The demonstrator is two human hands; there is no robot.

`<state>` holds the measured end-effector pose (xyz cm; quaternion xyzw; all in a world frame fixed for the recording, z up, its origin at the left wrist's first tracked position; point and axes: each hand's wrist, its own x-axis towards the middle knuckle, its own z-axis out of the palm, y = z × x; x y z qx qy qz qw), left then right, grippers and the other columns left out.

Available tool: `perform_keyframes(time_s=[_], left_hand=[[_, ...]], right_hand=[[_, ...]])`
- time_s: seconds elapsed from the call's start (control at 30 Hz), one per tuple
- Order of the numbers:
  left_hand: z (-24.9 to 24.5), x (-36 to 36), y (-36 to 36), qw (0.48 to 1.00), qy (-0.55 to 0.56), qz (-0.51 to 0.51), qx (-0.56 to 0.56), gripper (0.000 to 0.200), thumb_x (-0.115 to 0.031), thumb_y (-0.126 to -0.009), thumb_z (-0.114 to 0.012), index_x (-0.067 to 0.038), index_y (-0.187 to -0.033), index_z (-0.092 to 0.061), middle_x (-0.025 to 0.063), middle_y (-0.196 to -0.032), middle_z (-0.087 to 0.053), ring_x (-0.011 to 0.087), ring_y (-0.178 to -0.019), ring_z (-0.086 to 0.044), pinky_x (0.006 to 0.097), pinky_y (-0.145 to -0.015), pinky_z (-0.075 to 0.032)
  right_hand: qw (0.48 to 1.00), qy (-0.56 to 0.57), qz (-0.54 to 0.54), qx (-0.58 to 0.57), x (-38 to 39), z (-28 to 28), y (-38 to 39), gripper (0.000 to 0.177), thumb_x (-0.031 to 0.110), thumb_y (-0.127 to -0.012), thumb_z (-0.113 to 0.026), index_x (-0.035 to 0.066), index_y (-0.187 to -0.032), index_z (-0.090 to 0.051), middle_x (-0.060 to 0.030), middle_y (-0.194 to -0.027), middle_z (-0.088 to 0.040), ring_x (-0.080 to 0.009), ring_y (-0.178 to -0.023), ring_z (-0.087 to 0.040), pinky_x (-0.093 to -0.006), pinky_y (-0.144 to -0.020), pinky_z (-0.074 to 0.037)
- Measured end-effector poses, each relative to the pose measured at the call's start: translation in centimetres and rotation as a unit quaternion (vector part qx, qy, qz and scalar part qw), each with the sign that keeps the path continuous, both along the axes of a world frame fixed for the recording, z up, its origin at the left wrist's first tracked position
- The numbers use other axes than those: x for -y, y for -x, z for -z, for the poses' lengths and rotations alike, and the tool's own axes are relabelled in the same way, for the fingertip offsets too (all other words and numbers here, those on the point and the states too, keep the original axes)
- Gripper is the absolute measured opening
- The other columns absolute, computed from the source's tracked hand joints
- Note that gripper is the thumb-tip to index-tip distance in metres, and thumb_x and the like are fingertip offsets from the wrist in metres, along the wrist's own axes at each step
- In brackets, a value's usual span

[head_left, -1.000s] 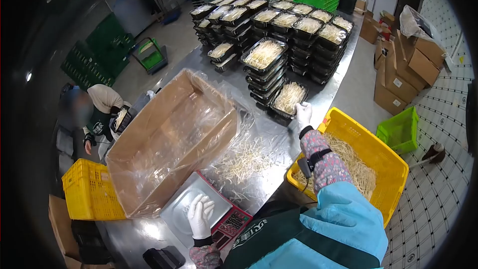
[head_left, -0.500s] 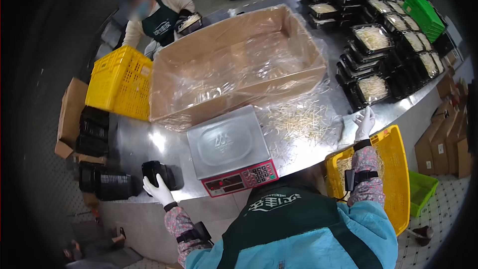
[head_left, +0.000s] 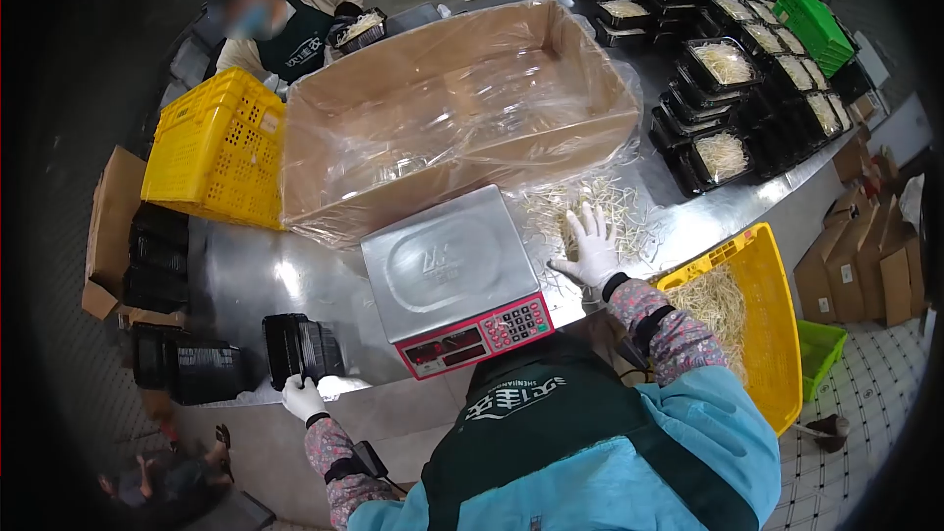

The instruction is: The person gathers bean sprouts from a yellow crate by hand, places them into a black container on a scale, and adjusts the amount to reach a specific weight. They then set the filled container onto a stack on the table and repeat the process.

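My left hand (head_left: 304,398), in a white glove, is at the near edge of a small stack of black trays (head_left: 300,346), its fingers closed on the rim. Spread wide, my gloved right hand (head_left: 594,248) lies palm down over the loose pile of bean sprouts (head_left: 629,208) on the metal table. Nothing is gripped in it. Between my hands stands a scale (head_left: 442,265) with a bare metal plate and a red keypad front. More black trays (head_left: 208,371) lie to the left of my left hand.
A plastic-lined cardboard box (head_left: 452,108) fills the table's middle. Yellow crates stand at left (head_left: 216,152) and near right (head_left: 777,334), the latter holding sprouts. Packed sprout trays (head_left: 721,155) are stacked at right. A person (head_left: 295,34) across the table holds a tray.
My right hand has moved left from beside the packed trays onto the sprout pile. My left hand has closed at the black stack's near edge. The whole view has shifted slightly.
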<state>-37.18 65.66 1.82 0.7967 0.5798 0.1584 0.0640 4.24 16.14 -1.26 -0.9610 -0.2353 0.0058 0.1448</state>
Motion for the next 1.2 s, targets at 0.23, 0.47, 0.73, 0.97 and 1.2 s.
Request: perform_keyframes(time_s=[0.23,0.47,0.73,0.97,1.2], left_hand=[[-3.6,0.7,0.6,0.97,-0.048,0.011,0.237,0.012,-0.002,-0.086,-0.068,0.001,-0.097,-0.063,0.0132,-0.12,-0.061,0.0289,-0.117,-0.054,0.0394,-0.101,-0.042],[-8.1,7.2,-6.4,0.942,-0.087,0.197,0.258,0.013,0.007,-0.085,-0.064,-0.002,-0.094,-0.061,0.014,-0.154,-0.038,0.0332,-0.143,-0.032,0.0414,-0.114,-0.03],[-11.0,13.3,-14.6,0.857,0.103,0.31,0.397,0.016,0.014,-0.082,-0.062,0.002,-0.093,-0.064,0.0145,-0.163,-0.016,0.0245,-0.13,-0.047,0.0301,-0.1,-0.042],[-11.3,15.6,-21.1,0.783,0.167,0.5,0.329,0.021,0.017,-0.077,-0.065,0.002,-0.093,-0.065,0.0257,-0.157,-0.025,0.0321,-0.131,-0.049,0.0338,-0.101,-0.046],[-10.1,22.0,-28.6,0.697,0.104,0.652,0.28,0.021,0.004,-0.075,-0.074,-0.002,-0.092,-0.063,0.0319,-0.149,-0.035,0.0405,-0.124,-0.054,0.0361,-0.096,-0.048]], right_hand=[[0.983,-0.005,0.182,-0.005,0.5,1.3,-2.3,0.131,0.069,-0.058,-0.079,0.016,-0.157,-0.011,-0.0246,-0.16,-0.01,-0.0501,-0.145,-0.006,-0.07,-0.111,-0.01],[0.997,0.064,0.032,-0.037,-4.5,0.0,-5.2,0.124,0.076,-0.059,-0.072,0.019,-0.156,-0.019,-0.0225,-0.158,-0.018,-0.0506,-0.144,-0.015,-0.0732,-0.108,-0.013],[0.997,-0.062,0.014,0.053,-2.4,6.0,-9.9,0.031,0.039,-0.081,-0.07,0.009,-0.088,-0.066,-0.0138,-0.098,-0.067,-0.0384,-0.09,-0.064,-0.0448,-0.077,-0.052],[0.88,-0.435,0.058,-0.18,1.6,-6.2,-13.4,0.034,0.023,-0.083,-0.077,-0.002,-0.104,-0.068,-0.0088,-0.092,-0.072,-0.0154,-0.086,-0.066,-0.0307,-0.078,-0.051],[0.847,-0.414,-0.16,-0.292,-3.4,-19.8,-5.6,0.043,0.027,-0.083,-0.077,0.001,-0.115,-0.065,-0.0062,-0.101,-0.07,-0.0147,-0.088,-0.066,-0.0292,-0.079,-0.051]])
